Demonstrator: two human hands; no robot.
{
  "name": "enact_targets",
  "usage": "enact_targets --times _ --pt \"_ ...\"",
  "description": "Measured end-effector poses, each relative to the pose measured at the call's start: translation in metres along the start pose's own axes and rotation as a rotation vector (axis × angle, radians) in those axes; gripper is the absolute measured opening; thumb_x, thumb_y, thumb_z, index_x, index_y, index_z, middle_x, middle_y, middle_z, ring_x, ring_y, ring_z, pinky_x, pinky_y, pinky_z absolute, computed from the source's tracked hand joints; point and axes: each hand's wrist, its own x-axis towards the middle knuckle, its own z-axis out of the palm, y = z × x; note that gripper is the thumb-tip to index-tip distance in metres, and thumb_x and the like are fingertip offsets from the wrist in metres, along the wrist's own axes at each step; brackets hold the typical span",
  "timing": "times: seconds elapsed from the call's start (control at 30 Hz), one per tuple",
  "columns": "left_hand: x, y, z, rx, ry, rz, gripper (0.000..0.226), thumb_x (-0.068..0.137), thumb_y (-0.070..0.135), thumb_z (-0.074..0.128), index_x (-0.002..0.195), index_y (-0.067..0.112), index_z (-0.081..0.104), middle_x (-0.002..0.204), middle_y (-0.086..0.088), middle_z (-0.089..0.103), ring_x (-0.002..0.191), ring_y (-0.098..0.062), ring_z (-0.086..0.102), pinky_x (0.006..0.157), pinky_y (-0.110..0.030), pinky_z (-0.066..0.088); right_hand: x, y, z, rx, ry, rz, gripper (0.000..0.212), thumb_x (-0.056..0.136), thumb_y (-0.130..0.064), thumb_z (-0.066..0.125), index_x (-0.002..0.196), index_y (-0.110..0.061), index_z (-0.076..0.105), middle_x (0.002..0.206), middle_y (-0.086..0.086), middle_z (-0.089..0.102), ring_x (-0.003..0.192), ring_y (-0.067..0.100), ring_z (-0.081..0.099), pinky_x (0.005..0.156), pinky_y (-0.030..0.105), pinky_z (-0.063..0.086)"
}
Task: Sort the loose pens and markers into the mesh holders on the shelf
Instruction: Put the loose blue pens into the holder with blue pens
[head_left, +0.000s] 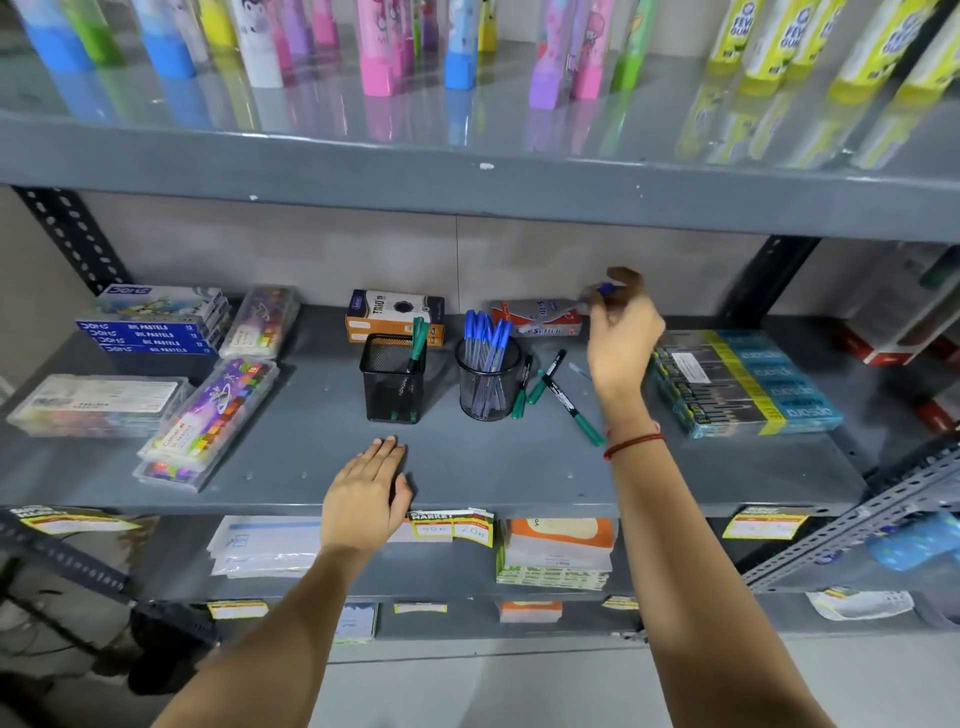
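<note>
Two black mesh holders stand mid-shelf. The square holder (393, 382) has one green marker in it. The round holder (487, 382) is full of several blue-capped pens. Three green-and-black markers (570, 401) lie loose on the shelf just right of the round holder. My right hand (621, 332) is raised above them, fingers pinched on a blue-capped pen (597, 292) that is blurred. A faint clear pen (579, 370) lies under that hand. My left hand (366, 493) rests flat on the shelf's front edge, holding nothing.
Oil pastel boxes (156, 325) and crayon cases (208, 421) fill the left of the grey shelf (467, 467). An orange box (395, 314) and a pen pack (535, 317) sit behind the holders. A teal pen pack (743, 379) lies right. The upper shelf (467, 176) overhangs closely.
</note>
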Motion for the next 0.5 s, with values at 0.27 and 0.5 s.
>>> enact_targets --times 0.27,0.5 --pt "0.001 -0.002 0.002 -0.003 -0.004 -0.004 0.05 0.086 0.028 0.034 0.113 0.001 0.066 0.118 -0.015 0.067 0.108 -0.031 0.063 0.091 -0.046 0.049 -0.008 0.001 0.05 -0.309 -0.233 -0.021 0.021 0.086 -0.019 0.067 0.1 -0.006 0.058 0.087 0.02 0.073 0.082 0.035 0.07 0.074 0.044 0.058" --pt "0.002 -0.003 0.004 -0.006 -0.012 -0.006 0.051 0.085 0.028 0.033 0.114 0.001 0.065 0.12 -0.015 0.066 0.111 -0.031 0.062 0.093 -0.046 0.048 -0.035 0.028 0.074 -0.453 -0.572 -0.137 0.031 0.097 -0.018 0.048 0.125 -0.005 0.056 0.121 0.021 0.062 0.118 0.036 0.047 0.093 0.043 0.044"
